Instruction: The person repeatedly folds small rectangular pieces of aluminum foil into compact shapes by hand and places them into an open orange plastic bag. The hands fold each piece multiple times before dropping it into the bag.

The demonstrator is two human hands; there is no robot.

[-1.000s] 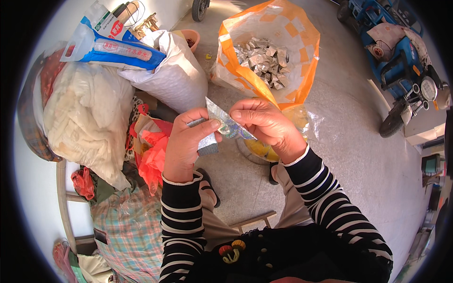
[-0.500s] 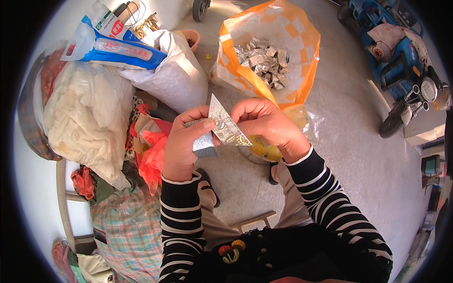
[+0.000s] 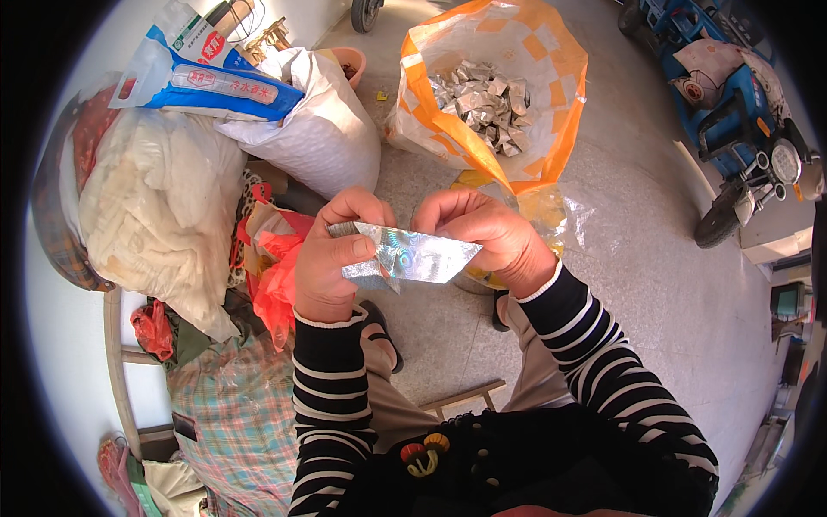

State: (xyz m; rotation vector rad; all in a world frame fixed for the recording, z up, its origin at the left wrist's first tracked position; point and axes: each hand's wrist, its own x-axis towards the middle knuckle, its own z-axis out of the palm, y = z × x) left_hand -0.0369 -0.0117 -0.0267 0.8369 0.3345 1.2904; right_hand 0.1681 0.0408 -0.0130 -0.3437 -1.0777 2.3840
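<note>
Between my hands, in front of my body, is a shiny silver foil paper [image 3: 422,255] with a patterned, rainbow-glinting face and slanted ends. My left hand [image 3: 338,250] grips its left end, the thumb lying on top, along with more grey-silver sheets whose edges show beneath. My right hand [image 3: 487,226] pinches the upper right edge of the paper with bent fingers; part of the fingertips is hidden. Beyond my hands stands an orange and white checked bag [image 3: 564,129], its mouth wide, holding a heap of folded silver foil pieces [image 3: 487,103].
A full white sack [image 3: 332,142] with a blue and white plastic bag [image 3: 228,86] on it stands at far left, beside a cream cloth bundle [image 3: 159,202]. Red plastic bags [image 3: 280,276] and a plaid cloth [image 3: 233,405] lie left. A blue vehicle [image 3: 732,121] stands far right.
The foil paper has turned from a pointed, upright triangle into a flatter, wider shape lying level between my hands. My right hand has shifted slightly along its upper edge.
</note>
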